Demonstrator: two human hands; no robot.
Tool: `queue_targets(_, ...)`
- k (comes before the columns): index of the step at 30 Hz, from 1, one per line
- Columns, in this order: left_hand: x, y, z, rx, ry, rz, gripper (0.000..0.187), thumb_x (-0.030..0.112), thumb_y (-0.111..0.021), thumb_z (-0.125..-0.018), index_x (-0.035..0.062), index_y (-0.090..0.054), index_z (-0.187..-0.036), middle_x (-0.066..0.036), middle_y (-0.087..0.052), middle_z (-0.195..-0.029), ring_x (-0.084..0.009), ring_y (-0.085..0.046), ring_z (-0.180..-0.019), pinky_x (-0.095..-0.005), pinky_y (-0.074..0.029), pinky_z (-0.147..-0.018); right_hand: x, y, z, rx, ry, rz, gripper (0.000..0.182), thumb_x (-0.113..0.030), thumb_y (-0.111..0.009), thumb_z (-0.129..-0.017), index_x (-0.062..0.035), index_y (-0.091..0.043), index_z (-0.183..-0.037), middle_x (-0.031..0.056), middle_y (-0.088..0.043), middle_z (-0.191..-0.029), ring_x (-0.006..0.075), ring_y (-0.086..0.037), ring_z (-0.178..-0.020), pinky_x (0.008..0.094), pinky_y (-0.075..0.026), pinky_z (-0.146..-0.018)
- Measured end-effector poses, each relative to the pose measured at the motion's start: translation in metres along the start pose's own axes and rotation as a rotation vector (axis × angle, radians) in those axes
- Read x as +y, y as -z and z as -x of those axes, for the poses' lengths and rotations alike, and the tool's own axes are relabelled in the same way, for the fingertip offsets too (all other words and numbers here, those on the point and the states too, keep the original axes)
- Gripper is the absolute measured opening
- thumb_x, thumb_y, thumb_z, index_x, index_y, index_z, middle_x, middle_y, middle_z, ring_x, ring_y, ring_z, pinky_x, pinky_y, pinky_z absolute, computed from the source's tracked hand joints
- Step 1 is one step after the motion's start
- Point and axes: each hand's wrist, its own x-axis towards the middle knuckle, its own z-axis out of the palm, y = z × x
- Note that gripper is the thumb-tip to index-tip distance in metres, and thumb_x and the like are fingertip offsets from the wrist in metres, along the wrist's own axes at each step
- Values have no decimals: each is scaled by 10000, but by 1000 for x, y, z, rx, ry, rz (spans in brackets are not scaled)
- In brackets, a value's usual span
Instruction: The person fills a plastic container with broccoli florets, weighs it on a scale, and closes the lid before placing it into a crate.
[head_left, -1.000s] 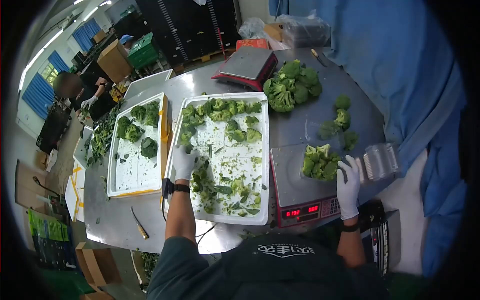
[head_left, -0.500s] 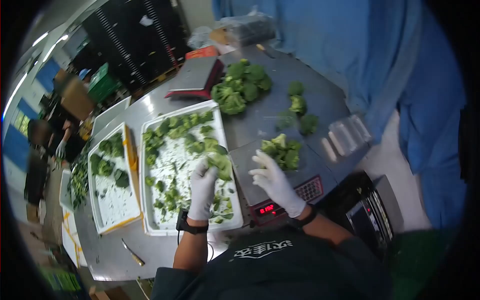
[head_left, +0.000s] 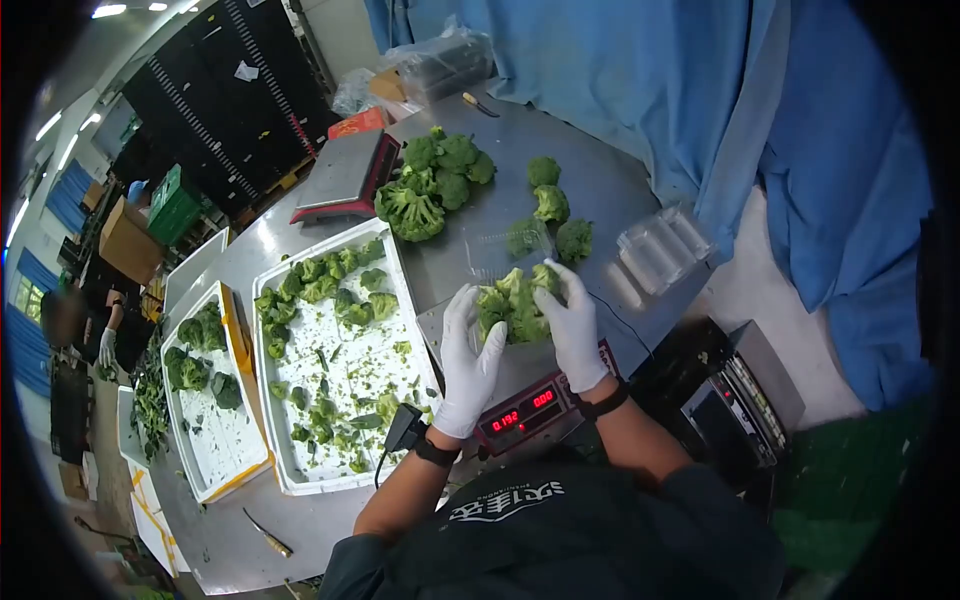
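Observation:
Broccoli florets (head_left: 518,312) are heaped at the platform of a red digital scale (head_left: 545,402), whose display reads 0.192. What lies beneath the florets is mostly hidden. My left hand (head_left: 468,365), in a white glove, is cupped against the heap's left side, thumb and fingers apart. On the right side my gloved right hand (head_left: 573,330) has its thumb and fingertips closed round a floret at the heap's upper edge. A clear plastic box (head_left: 508,252) stands just behind the heap. To the left, a white tray (head_left: 300,487) contains scattered florets and small green scraps.
Whole broccoli heads (head_left: 430,185) are piled beyond the tray, beside a second scale (head_left: 340,172). More broccoli (head_left: 550,203) lies at the back right, near stacked clear boxes (head_left: 665,248). A knife (head_left: 268,532) rests front left. Another person's gloved hand (head_left: 107,347) shows far left.
My left hand has moved from over the white tray to the heap on the scale. My right hand has closed in on the heap's right side. The view has shifted slightly.

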Motion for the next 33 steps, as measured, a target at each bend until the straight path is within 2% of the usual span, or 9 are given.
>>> queue_targets(2, 2, 3, -9, -57, -254, -459, 629, 137, -735, -951, 0, -473, -1506, -228, -451, -1555, -396, -458, -1438, -470, -392, -1188, 11, -1, -9, 47, 111, 117, 477, -54, -723, -961, 3, -564, -1408, 122, -682, -1302, 193, -660, -1168, 333, -533, -1006)
queue_targets(5, -19, -1, -16, -162, -315, -620, 666, 208, -762, -920, 0, -487, -1490, -247, -454, -1541, -469, -430, -1435, -523, -354, -1197, -2, -13, -4, -39, 389, 824, 508, -88, -763, -903, 1, -584, -1371, 195, -693, -1294, 287, -693, -1187, 380, -541, -1012)
queue_targets(12, -51, 0, -9, -315, -327, -908, 663, 320, -750, -909, 89, -525, -1488, -224, -433, -1562, -451, -364, -1483, -623, -278, -1206, -3, 11, -29, 29, 196, 178, 429, 11, -646, -991, 18, -545, -1408, 82, -631, -1289, 146, -650, -1111, 281, -525, -975)
queue_targets(14, -37, -2, -10, -366, -328, -1006, 688, 342, -743, -913, 92, -506, -1508, -225, -419, -1576, -455, -352, -1490, -633, -266, -1210, -13, 18, -30, 53, 153, 195, 493, 6, -687, -954, -26, -560, -1429, 94, -646, -1302, 191, -656, -1142, 320, -525, -1001)
queue_targets(16, -35, -4, -10, -353, -324, -977, 709, 357, -739, -915, 98, -488, -1526, -227, -405, -1589, -458, -341, -1497, -640, -261, -1210, -12, 34, -33, -68, 565, 991, 547, -44, -746, -900, -97, -605, -1426, 116, -666, -1307, 285, -647, -1129, 399, -517, -1004)
queue_targets(17, -35, -5, -11, -342, -324, -951, 731, 372, -734, -917, 104, -471, -1544, -229, -391, -1603, -461, -331, -1503, -646, -256, -1210, -10, 43, -34, -263, 482, 1045, 548, -101, -745, -904, -140, -614, -1436, 144, -643, -1366, 355, -604, -1233, 433, -492, -1064)
queue_targets(20, -46, -4, -13, -337, -326, -1027, 779, 400, -726, -920, 93, -433, -1573, -233, -364, -1629, -452, -324, -1517, -647, -250, -1212, -1, 54, -32, -451, 442, 995, 506, -159, -725, -932, -135, -624, -1427, 148, -622, -1423, 351, -565, -1330, 429, -471, -1100)
queue_targets(28, -33, -7, -16, -511, -246, -1007, 779, 413, -670, -961, 43, -391, -1588, -264, -309, -1659, -456, -331, -1524, -625, -283, -1214, 12, 45, -19, -466, 520, 1285, 551, -220, -634, -983, -40, -532, -1494, 192, -574, -1480, 389, -475, -1428, 516, -385, -1157)
queue_targets(33, -27, 30, -18, -277, -245, -822, 657, 292, -668, -972, 41, -448, -1538, -299, -374, -1600, -494, -388, -1463, -580, -354, -1185, 17, 52, -22, -481, 485, 1290, 556, -168, -624, -990, -56, -513, -1523, 187, -561, -1503, 370, -466, -1446, 497, -379, -1170)
